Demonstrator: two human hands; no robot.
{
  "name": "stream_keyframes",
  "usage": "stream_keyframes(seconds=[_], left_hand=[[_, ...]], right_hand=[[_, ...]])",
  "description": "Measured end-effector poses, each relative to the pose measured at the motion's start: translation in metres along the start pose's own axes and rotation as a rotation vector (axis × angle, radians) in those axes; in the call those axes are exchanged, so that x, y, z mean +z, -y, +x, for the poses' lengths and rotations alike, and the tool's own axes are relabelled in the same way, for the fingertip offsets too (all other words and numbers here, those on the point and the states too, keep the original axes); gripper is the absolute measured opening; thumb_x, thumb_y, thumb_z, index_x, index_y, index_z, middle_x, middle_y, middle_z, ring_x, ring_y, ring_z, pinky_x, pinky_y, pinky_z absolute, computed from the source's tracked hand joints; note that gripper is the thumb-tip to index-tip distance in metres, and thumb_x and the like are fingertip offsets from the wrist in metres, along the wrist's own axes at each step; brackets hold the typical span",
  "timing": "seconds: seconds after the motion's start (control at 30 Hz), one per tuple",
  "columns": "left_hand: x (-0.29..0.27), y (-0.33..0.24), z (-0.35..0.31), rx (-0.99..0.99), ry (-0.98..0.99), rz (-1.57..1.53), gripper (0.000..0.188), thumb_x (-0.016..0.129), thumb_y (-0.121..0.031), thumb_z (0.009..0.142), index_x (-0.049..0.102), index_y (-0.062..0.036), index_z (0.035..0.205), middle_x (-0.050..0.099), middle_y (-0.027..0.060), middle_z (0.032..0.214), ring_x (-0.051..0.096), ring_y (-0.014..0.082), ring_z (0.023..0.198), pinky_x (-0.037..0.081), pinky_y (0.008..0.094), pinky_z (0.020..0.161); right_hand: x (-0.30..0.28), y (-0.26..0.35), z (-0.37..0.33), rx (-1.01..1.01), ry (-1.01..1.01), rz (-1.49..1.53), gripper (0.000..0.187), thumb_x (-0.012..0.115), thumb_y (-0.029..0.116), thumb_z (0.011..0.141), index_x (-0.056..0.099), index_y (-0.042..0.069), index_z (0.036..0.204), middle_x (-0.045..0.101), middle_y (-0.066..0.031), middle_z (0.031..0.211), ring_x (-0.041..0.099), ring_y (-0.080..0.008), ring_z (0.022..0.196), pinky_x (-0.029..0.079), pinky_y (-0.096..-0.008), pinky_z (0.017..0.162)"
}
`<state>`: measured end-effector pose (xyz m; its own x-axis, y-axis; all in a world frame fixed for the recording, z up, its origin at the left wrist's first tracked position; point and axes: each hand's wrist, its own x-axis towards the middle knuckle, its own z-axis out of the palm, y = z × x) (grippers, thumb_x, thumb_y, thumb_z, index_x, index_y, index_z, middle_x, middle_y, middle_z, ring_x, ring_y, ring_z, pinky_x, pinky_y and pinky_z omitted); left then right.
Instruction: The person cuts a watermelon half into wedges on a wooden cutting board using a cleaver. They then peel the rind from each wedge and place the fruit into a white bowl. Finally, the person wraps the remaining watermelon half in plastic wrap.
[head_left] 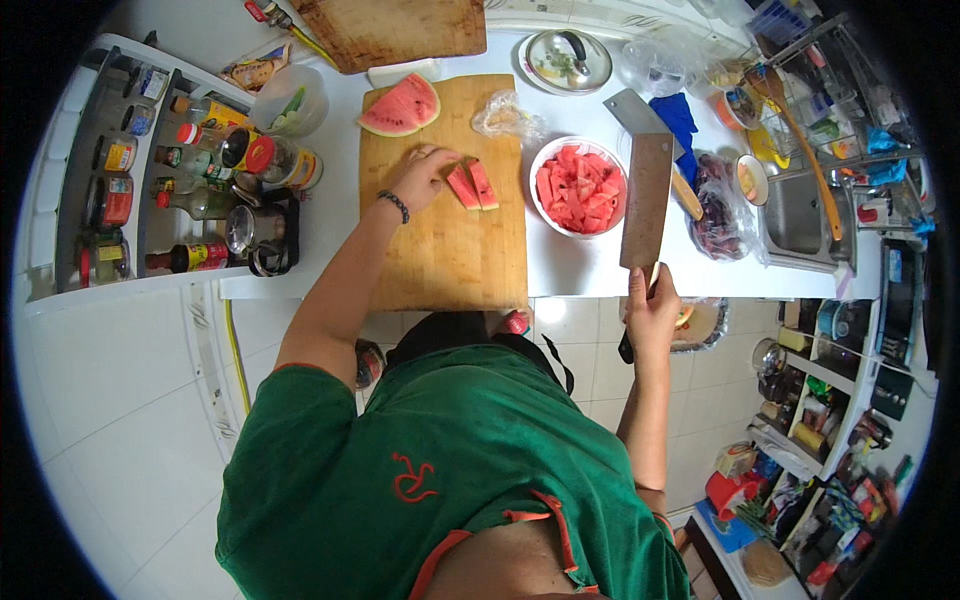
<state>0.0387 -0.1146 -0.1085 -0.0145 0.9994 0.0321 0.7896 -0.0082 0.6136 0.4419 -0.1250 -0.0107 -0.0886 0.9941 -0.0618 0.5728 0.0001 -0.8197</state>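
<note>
Bare cutting board (445, 250) nearside; bowl (580, 186) and watermelon wedge (400, 107) crowd its far end.

A single wide fisheye camera, worn on the person's head, looks almost straight down from above, so the green shirt (450, 470) fills the lower middle and both forearms run up from it toward the white counter (580, 265) across the upper half. It sits close enough that the wooden cutting board (445, 250) lies near the centre, while the spice shelf (100, 200) on the left, the sink (795, 215) on the right and the tiled floor (130, 420) bend toward the dark round rim. There is no second view, so no part of the scene is shared.
</note>
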Motion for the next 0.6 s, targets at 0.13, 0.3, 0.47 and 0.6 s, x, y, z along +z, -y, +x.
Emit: stream_keyframes(seconds=[0.13, 0.3, 0.47, 0.6], left_hand=[[0.007, 0.019, 0.014, 0.022, 0.176, -0.312, 0.037, 0.07, 0.006, 0.071, 0.058, -0.0044, 0.104, 0.055, 0.0088, 0.104, 0.058, 0.0233, 0.098, 0.05, 0.0329, 0.082], [0.008, 0.027, -0.019, 0.067, 0.083, -0.128, 0.029, 0.073, 0.001, 0.073, 0.057, -0.0012, 0.097, 0.054, 0.0065, 0.095, 0.059, 0.0174, 0.085, 0.05, 0.028, 0.075], [0.018, 0.026, -0.057, -0.152, -0.048, -0.395, 0.025, 0.071, -0.001, 0.078, 0.055, -0.0018, 0.098, 0.056, 0.0013, 0.084, 0.057, 0.0099, 0.081, 0.048, 0.0238, 0.072], [0.022, 0.021, -0.081, -0.363, -0.141, -0.608, 0.022, 0.067, -0.003, 0.084, 0.055, -0.0016, 0.101, 0.061, -0.0001, 0.089, 0.057, 0.0065, 0.08, 0.047, 0.0217, 0.071]], right_hand=[[0.006, -0.006, 0.001, -0.044, 0.015, 0.004, 0.023, 0.056, 0.022, 0.095, 0.047, 0.003, 0.085, 0.042, 0.0028, 0.057, 0.038, -0.0051, 0.042, 0.03, -0.0221, 0.037], [0.01, 0.009, 0.001, 0.149, 0.012, 0.075, 0.024, 0.06, 0.019, 0.09, 0.051, -0.004, 0.084, 0.051, -0.0092, 0.059, 0.044, -0.0131, 0.053, 0.038, -0.0325, 0.049], [0.022, 0.006, 0.009, 0.142, 0.01, 0.068, 0.022, 0.06, 0.018, 0.089, 0.054, -0.004, 0.086, 0.053, -0.015, 0.057, 0.049, -0.0187, 0.05, 0.04, -0.0346, 0.049], [0.033, 0.008, 0.019, 0.182, 0.043, 0.095, 0.023, 0.06, 0.018, 0.088, 0.054, -0.004, 0.085, 0.053, -0.0156, 0.057, 0.052, -0.0208, 0.049, 0.042, -0.0356, 0.05]])
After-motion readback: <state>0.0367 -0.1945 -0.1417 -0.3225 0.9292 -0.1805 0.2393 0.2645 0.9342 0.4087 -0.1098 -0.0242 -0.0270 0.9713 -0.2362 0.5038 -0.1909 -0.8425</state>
